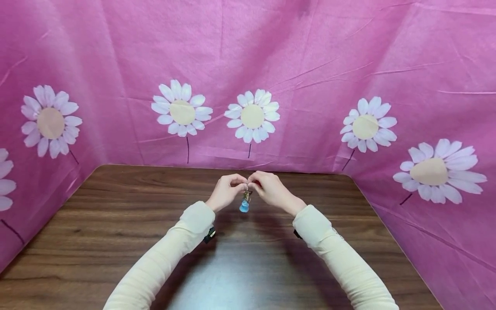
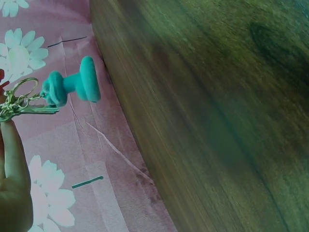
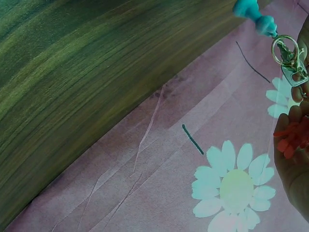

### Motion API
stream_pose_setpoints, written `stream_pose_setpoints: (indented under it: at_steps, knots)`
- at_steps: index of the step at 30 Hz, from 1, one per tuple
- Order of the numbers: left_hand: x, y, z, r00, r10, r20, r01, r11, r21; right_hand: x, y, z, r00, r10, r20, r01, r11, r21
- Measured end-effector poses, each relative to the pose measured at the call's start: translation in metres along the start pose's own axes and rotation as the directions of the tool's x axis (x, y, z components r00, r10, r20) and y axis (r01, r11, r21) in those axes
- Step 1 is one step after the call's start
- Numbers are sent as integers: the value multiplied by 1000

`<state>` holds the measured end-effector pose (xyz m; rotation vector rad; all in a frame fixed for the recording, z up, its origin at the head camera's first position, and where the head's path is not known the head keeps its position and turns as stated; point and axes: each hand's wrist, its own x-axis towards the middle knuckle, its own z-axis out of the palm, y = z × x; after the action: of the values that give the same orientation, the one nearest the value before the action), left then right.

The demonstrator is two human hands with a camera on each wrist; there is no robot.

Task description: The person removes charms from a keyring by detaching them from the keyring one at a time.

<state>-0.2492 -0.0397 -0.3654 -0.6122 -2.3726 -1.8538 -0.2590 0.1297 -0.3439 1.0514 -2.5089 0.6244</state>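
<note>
A keychain (image 1: 246, 199) hangs between the two hands above the table, with a blue charm (image 1: 244, 206) at its lower end. The charm is two-part and knob-like; gold and silver metal rings and a clasp (image 3: 293, 72) sit above it. With thumb and forefinger, the left hand (image 1: 225, 189) pinches the metal top. The right hand (image 1: 273, 189) meets it there, fingertips close to the other hand's. A small red lobed piece (image 3: 292, 137) lies within the curled right fingers, hidden in the head view. I cannot tell whether it joins the keychain.
The dark wooden table (image 1: 116, 224) runs under both arms. Pink cloth (image 1: 302, 51) printed with white daisies stands round its back and sides, close behind the hands. Pale sleeves cover both arms, and a black wrist device (image 1: 209, 234) shows at the left cuff.
</note>
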Motion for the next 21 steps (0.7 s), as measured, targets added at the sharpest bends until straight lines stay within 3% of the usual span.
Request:
stream_pose_setpoints:
  at_steps: [3,6,13,21]
  knots:
    - [5,-12,2,1000,-9,10,9,1000,-10,-1,0,-1,1000,9,8,-9,1000,-9]
    - [7,-14,1,1000,0,7,0,1000,23,-1,-1,-2,999,31,11,-31,999,-15]
    - [1,-9,1,993,59,-102,-40,984,174,-5,0,-4,996,91,2,-91,996,-24]
    - [-10,-5,10,997,49,-67,-32,970,239,-7,-2,-1,990,143,-19,-144,989,-42]
